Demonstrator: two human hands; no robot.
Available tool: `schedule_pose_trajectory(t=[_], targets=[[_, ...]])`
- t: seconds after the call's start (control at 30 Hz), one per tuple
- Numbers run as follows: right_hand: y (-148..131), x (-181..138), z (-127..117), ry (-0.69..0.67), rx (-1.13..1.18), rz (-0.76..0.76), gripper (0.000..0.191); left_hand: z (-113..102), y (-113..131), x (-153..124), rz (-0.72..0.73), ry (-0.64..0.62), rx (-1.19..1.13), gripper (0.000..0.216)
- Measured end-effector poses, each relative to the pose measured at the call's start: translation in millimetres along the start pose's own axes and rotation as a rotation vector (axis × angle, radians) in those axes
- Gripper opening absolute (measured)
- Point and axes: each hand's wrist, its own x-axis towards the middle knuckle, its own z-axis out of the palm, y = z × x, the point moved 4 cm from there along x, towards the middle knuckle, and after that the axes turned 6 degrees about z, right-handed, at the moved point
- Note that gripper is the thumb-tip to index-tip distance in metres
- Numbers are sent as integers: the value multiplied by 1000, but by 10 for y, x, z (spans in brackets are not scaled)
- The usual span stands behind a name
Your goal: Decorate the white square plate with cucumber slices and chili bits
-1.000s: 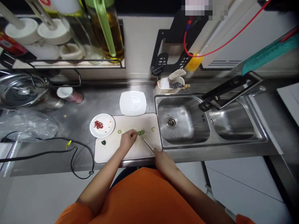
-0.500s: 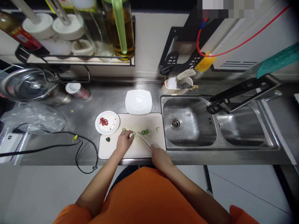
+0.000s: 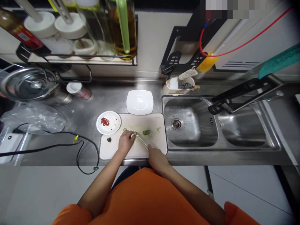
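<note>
A white cutting board (image 3: 117,151) lies on the steel counter in front of me. My left hand (image 3: 126,141) presses curled fingers on a small green vegetable piece (image 3: 134,133) on the board. My right hand (image 3: 156,157) grips the handle of a knife (image 3: 141,141), whose blade points at that piece. A few green slices (image 3: 146,132) lie just right of the blade, one slice (image 3: 159,129) sits near the board's right edge, and a dark green end piece (image 3: 109,139) rests at the left.
A round plate (image 3: 113,125) with red chili bits touches the board's upper left. A square white plate (image 3: 140,102) sits behind. Double sink (image 3: 192,125) with black faucet (image 3: 241,93) at right. A black cable (image 3: 77,147), plastic bag (image 3: 32,120), pot lid (image 3: 28,82) and can (image 3: 78,90) lie left.
Both hands have shifted left along the board, leaving the cut slices behind to the right. The knife blade followed, staying beside my left fingertips.
</note>
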Motion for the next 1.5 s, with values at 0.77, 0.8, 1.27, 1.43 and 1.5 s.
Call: schedule_pose_trajectory(t=[0.77,0.8,1.27,1.43,1.5], targets=[[-123,-4,-20,-23,27,26,34,28,-33,10,-64,-15,17,14],[-124,-9,-21,-16,26,19,34,27,-34,17,-71,-21,19,14],[115,-81,55,-47,25,66,35,-122,-49,29,-325,-10,-102,15],[144,-48,100,-28,45,56,36,-326,-237,25,-474,144,-34,23],[150,-45,105,-28,46,54,37,-352,-277,28,-476,148,13,22]])
